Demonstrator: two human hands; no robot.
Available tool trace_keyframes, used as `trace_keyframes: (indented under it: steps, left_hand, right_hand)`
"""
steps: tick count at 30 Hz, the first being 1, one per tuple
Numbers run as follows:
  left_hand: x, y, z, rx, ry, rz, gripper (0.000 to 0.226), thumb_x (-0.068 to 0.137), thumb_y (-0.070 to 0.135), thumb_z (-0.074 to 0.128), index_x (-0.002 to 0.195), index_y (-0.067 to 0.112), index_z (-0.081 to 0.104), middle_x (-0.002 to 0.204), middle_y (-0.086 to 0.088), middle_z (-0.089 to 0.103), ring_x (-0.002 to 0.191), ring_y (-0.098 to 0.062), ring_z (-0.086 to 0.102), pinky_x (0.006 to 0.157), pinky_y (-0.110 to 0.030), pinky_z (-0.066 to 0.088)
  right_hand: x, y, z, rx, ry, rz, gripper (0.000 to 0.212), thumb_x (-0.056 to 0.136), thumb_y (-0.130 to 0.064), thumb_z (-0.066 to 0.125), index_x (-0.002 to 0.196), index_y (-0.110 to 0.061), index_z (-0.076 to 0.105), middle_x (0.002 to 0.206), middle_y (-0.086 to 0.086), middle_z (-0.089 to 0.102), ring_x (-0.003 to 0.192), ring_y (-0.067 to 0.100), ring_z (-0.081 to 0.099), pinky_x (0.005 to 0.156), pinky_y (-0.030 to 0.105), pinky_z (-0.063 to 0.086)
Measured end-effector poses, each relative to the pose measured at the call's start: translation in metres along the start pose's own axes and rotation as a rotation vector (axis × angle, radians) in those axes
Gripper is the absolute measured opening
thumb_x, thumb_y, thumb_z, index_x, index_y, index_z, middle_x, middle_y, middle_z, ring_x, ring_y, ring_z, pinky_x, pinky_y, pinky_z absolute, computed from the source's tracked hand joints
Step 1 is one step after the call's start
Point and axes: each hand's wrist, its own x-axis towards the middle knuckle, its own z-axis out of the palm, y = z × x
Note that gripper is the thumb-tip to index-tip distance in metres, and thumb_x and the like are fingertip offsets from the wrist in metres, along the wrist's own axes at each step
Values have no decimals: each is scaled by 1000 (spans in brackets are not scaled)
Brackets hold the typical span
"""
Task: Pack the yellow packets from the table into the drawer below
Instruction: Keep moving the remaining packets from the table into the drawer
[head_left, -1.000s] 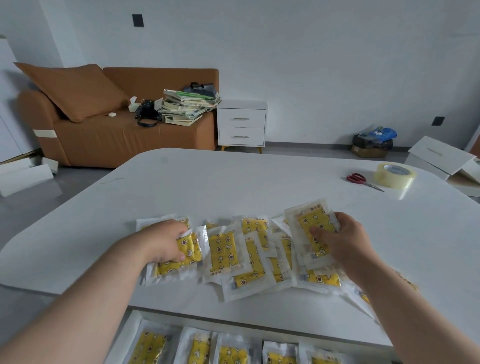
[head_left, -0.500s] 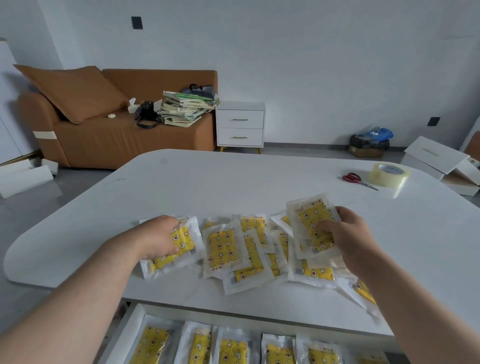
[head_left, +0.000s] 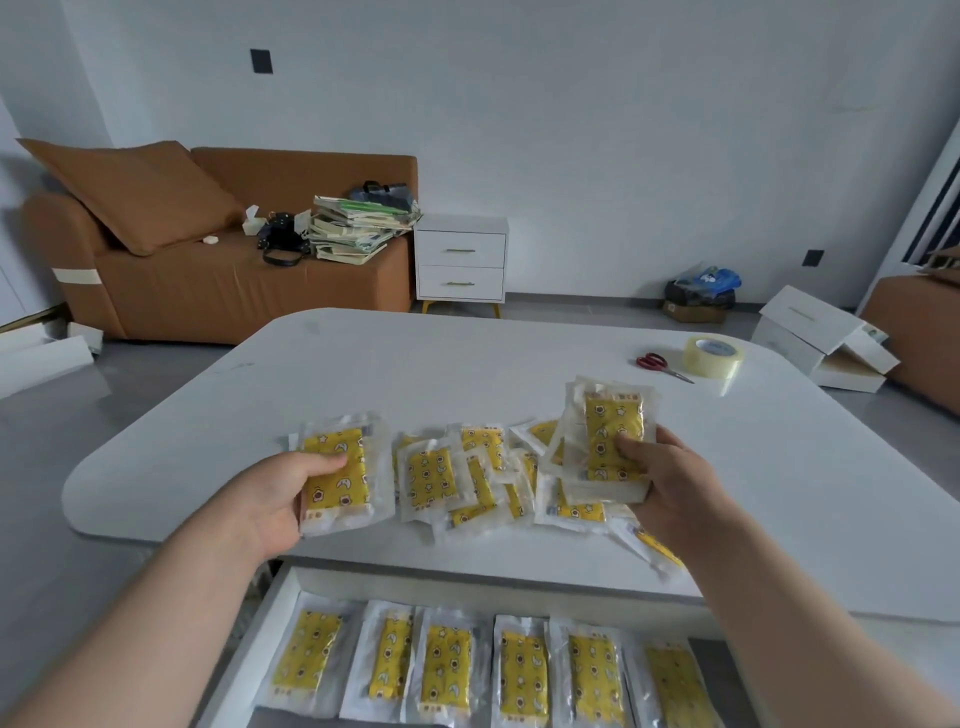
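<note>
Several yellow packets in clear wrap lie in a loose pile (head_left: 467, 480) near the front of the white table (head_left: 415, 374). My left hand (head_left: 283, 493) grips a small stack of yellow packets (head_left: 343, 467), lifted a little off the table at the pile's left end. My right hand (head_left: 670, 480) holds another stack of packets (head_left: 610, 431), tilted upright over the pile's right end. Below the table edge, the open white drawer (head_left: 270, 618) holds a row of several packets (head_left: 519, 670) laid side by side.
Red-handled scissors (head_left: 660, 364) and a roll of clear tape (head_left: 712, 356) lie at the table's far right. Behind stand a brown sofa (head_left: 218, 280) with books, a white nightstand (head_left: 461, 260) and white boxes (head_left: 821, 340) on the floor.
Both hands have lifted their packets off the table: the left one turned palm-up with its stack, and the right one raised its stack more upright. The view tilted down, showing more drawer.
</note>
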Motion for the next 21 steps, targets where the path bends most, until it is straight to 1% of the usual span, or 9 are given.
trace_keyframes:
  steps: [4, 8, 10, 11, 12, 13, 15, 17, 21]
  left_hand:
    - [-21, -16, 0, 82, -65, -55, 19, 87, 1, 48, 98, 1, 63, 76, -17, 68, 58, -28, 68, 49, -34, 57]
    - [-27, -27, -11, 261, -100, -57, 17, 87, -7, 48, 98, -4, 61, 78, -24, 68, 63, -31, 66, 53, -36, 57]
    - [-26, -32, -19, 371, -113, -59, 25, 85, -11, 52, 109, -10, 58, 94, -31, 69, 77, -36, 67, 62, -42, 57]
    - [-26, -35, -23, 421, -119, -66, 26, 84, -13, 54, 110, -9, 58, 98, -31, 69, 80, -37, 68, 66, -43, 58]
    - [-25, -38, -27, 464, -127, -76, 25, 84, -14, 56, 108, -8, 59, 97, -29, 70, 80, -37, 69, 67, -44, 58]
    - [-25, -40, -31, 503, -136, -86, 23, 83, -14, 57, 105, -8, 60, 94, -27, 71, 79, -37, 70, 69, -44, 59]
    - [-22, -46, -39, 571, -156, -112, 22, 82, -15, 59, 103, -8, 59, 93, -25, 72, 82, -37, 71, 73, -46, 60]
    - [-16, -50, -47, 630, -166, -150, 25, 82, -15, 59, 106, -9, 58, 96, -26, 72, 88, -40, 71, 78, -51, 58]
    - [-9, -57, -54, 756, -206, -204, 28, 83, -10, 62, 109, -1, 61, 99, -21, 73, 92, -38, 70, 86, -53, 55]
  right_hand:
    - [-30, 7, -4, -21, 3, 87, 31, 92, 6, 49, 121, -1, 57, 119, 25, 66, 91, 39, 69, 70, 45, 59]
    - [-53, 16, -2, 36, 21, 167, 52, 89, 10, 53, 138, 0, 41, 125, 25, 61, 92, 37, 68, 62, 45, 58]
    - [-63, 22, -2, 28, -34, 186, 39, 90, 13, 50, 128, 6, 42, 103, 21, 69, 87, 35, 68, 69, 48, 55]
    - [-70, 24, 0, 19, -66, 191, 18, 92, 14, 48, 107, 6, 46, 83, 16, 72, 79, 32, 68, 68, 49, 54]
    - [-74, 26, 2, 12, -69, 206, 19, 92, 14, 47, 107, 3, 50, 68, 10, 72, 72, 29, 69, 66, 47, 55]
    - [-78, 30, 4, 3, -64, 218, 31, 92, 15, 47, 121, 3, 47, 65, 8, 71, 67, 27, 71, 64, 46, 57]
    - [-76, 38, 5, 7, -80, 232, 54, 91, 14, 49, 140, -5, 38, 84, 15, 75, 73, 29, 74, 64, 44, 61]
    - [-67, 45, 5, 28, -73, 234, 61, 90, 12, 52, 145, -10, 36, 105, 18, 73, 83, 31, 74, 69, 44, 61]
    - [-60, 50, 15, 49, -122, 230, 36, 93, 8, 51, 121, -13, 51, 81, 7, 77, 70, 22, 74, 66, 40, 62]
